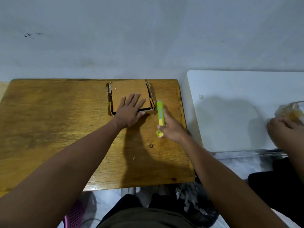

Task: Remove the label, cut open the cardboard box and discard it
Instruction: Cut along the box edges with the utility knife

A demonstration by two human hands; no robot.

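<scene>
one cardboard box (130,94) sits on the wooden table (49,120), toward the table's 12 o'clock edge near the grey wall (148,30). its brown top face carries no readable print, brand or label in this view; only a tiny pale fleck shows near its far left corner. flaps stand loose along its left and right sides, and a dark gap shows along its near edge, but what lies inside cannot be made out.

the left hand (130,111) rests flat on the box top, fingers spread and pointing to 12 o'clock, palm pressing down rather than gripping anything.

just at 3 o'clock of the box, the right hand (170,127) is wrapped around a lime-green and yellow utility knife (160,118), its tip aimed toward 12 o'clock beside the box's right flap. no writing on the knife can be read, and whether its blade is out cannot be told.

farther toward 3 o'clock, a white table (238,104) adjoins the wooden one. at its right edge another person's hand (283,129) holds a crinkled clear plastic bag (292,111) with something yellowish inside, too blurred to identify.

at 6 o'clock, below the table edge, shredded paper scraps (190,199) lie in a dark bag (209,209).
</scene>
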